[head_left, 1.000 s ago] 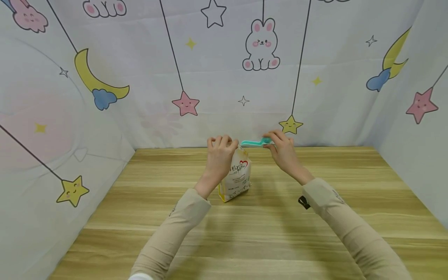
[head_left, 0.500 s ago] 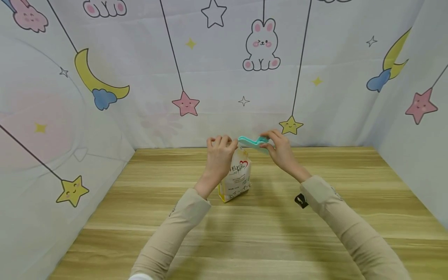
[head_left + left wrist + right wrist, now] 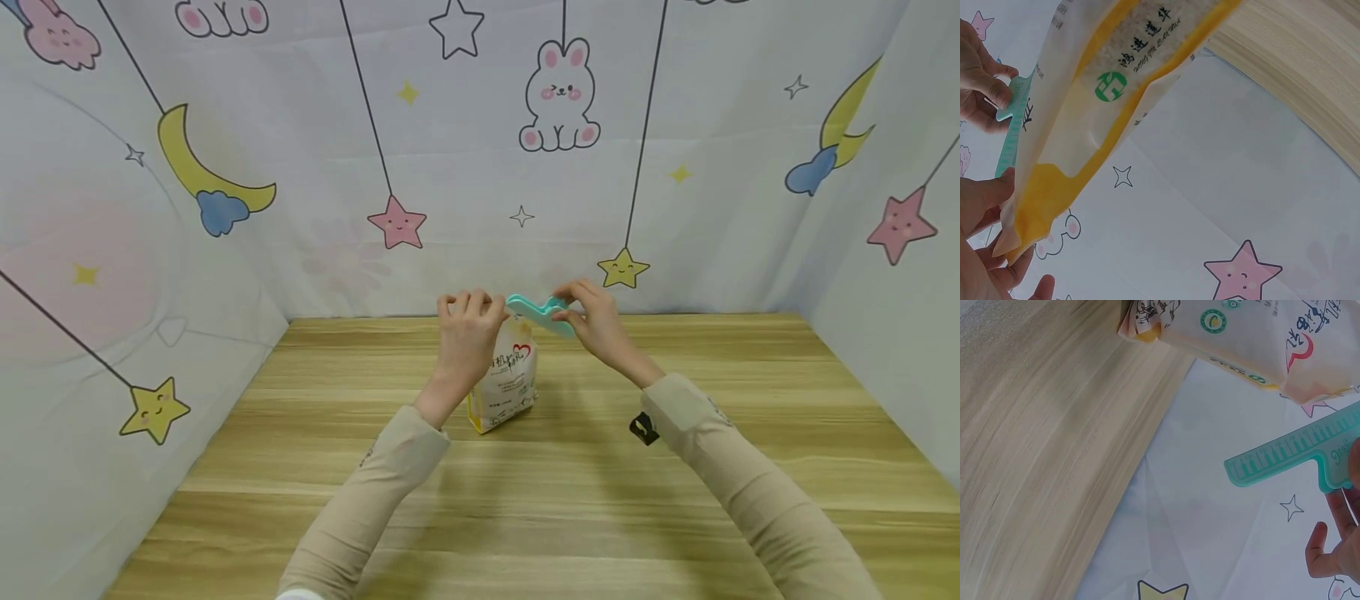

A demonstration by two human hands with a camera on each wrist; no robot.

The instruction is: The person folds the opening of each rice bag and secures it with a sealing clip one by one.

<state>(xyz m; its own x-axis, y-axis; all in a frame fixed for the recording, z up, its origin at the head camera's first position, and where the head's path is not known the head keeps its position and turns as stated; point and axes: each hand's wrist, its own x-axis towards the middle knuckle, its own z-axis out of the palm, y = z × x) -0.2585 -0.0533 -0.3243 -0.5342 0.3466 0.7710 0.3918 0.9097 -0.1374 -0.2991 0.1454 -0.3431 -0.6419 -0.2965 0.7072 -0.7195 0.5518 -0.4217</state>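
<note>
A white and yellow bag of rice (image 3: 508,387) stands upright on the table; grains show through its window in the left wrist view. My left hand (image 3: 467,337) pinches the bag's folded top, thumb and fingers on either side of it. My right hand (image 3: 598,323) holds a teal bag clip (image 3: 534,312) between thumb and fingers. Piano keys are printed on the clip (image 3: 1285,450). Its long end points left to the bag's top corner, close to my left fingertips. Whether the clip touches the bag, I cannot tell.
The wood-grain table (image 3: 570,525) ends at white cloth walls (image 3: 465,150) printed with stars, moons and rabbits. A small black piece (image 3: 643,428) shows beside the right sleeve (image 3: 690,421).
The right hand has shifted slightly left and turned the clip, so its far end now slants up to the bag's top. The left hand and the bag have hardly moved.
</note>
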